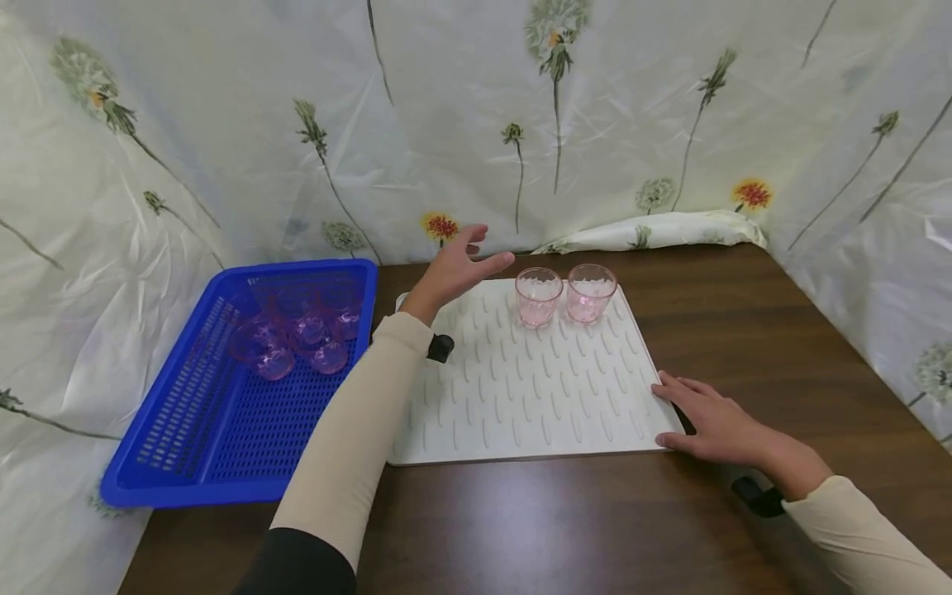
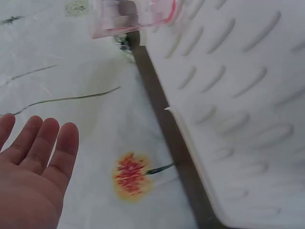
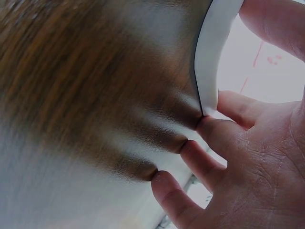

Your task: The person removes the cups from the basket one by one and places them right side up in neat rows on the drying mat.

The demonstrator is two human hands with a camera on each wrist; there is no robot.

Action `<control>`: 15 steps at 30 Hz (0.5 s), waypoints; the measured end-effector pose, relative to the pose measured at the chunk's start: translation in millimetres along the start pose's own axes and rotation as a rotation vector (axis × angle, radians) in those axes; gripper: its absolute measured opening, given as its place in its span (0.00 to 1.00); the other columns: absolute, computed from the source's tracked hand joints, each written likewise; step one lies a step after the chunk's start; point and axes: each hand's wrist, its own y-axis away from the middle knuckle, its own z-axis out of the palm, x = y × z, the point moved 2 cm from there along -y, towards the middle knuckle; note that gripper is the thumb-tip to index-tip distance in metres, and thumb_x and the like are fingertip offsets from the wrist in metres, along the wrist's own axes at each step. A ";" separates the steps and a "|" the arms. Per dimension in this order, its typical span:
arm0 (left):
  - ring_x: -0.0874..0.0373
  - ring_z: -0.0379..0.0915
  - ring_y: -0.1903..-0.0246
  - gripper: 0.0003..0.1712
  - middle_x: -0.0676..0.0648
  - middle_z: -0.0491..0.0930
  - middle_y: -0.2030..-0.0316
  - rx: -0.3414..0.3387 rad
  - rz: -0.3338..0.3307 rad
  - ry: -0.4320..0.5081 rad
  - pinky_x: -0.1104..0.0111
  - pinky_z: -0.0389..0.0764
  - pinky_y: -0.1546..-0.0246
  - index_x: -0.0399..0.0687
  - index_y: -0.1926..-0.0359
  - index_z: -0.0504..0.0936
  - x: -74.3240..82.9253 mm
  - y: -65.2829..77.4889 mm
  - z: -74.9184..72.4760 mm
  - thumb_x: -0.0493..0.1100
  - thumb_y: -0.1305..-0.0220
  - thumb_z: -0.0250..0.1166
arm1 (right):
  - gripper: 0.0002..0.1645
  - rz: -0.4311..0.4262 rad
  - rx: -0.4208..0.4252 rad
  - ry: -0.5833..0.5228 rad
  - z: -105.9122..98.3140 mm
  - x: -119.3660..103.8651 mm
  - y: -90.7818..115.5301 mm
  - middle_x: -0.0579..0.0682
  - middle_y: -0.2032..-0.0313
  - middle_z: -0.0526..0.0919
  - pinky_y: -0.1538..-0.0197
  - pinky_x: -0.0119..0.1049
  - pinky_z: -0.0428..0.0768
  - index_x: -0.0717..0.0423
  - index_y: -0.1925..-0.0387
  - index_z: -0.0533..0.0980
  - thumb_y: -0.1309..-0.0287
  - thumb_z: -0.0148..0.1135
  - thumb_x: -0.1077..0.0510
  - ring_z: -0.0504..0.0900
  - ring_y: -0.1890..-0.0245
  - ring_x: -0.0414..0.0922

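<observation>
Two pink glasses, one on the left (image 1: 538,299) and one on the right (image 1: 589,296), stand side by side on a white ridged mat (image 1: 513,397). Over the mat's far left corner my left hand (image 1: 455,268) hovers with nothing in it, fingers spread and apart from the glasses. A pink glass (image 2: 138,19) shows partly at the top of the left wrist view. My right hand (image 1: 717,426) rests at the mat's right edge near the front corner. In the right wrist view its fingertips (image 3: 164,181) touch the brown tabletop and the mat's edge.
A blue plastic basket (image 1: 216,492) stands left of the mat with several pink glasses (image 1: 271,347) lying in its far part. Flower-printed sheeting (image 1: 461,149) hangs behind the table and on both sides. A fold of it (image 1: 662,231) lies along the back edge.
</observation>
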 end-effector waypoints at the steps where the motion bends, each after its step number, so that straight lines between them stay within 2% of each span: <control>1: 0.51 0.59 0.27 0.46 0.50 0.59 0.25 0.005 0.016 -0.016 0.53 0.72 0.33 0.56 0.24 0.56 3.0 3.0 -4.7 0.62 0.36 0.64 | 0.49 -0.002 0.002 -0.001 -0.1 0.1 0.0 0.71 0.29 0.62 0.44 0.73 0.69 0.63 0.31 0.66 0.45 0.68 0.38 0.63 0.33 0.70; 8: 0.51 0.61 0.28 0.42 0.49 0.62 0.26 0.021 0.119 -0.152 0.52 0.70 0.33 0.53 0.25 0.59 20.0 28.9 -39.3 0.58 0.35 0.64 | 0.50 0.004 0.007 0.010 -1.3 1.5 -1.1 0.70 0.29 0.62 0.43 0.74 0.68 0.62 0.31 0.65 0.46 0.68 0.37 0.62 0.33 0.69; 11: 0.49 0.61 0.29 0.40 0.47 0.63 0.27 -0.004 0.157 -0.209 0.51 0.70 0.33 0.52 0.25 0.59 18.1 44.2 -51.9 0.55 0.33 0.64 | 0.50 0.001 0.006 0.008 0.1 1.2 -0.3 0.70 0.29 0.62 0.43 0.74 0.68 0.62 0.31 0.65 0.46 0.68 0.37 0.62 0.33 0.69; 15: 0.48 0.62 0.30 0.40 0.47 0.63 0.27 -0.021 0.166 -0.266 0.50 0.71 0.34 0.52 0.25 0.60 9.5 70.6 -69.2 0.54 0.33 0.64 | 0.50 -0.003 0.010 0.006 2.5 1.7 0.7 0.70 0.29 0.62 0.42 0.72 0.69 0.62 0.31 0.65 0.46 0.68 0.37 0.62 0.33 0.69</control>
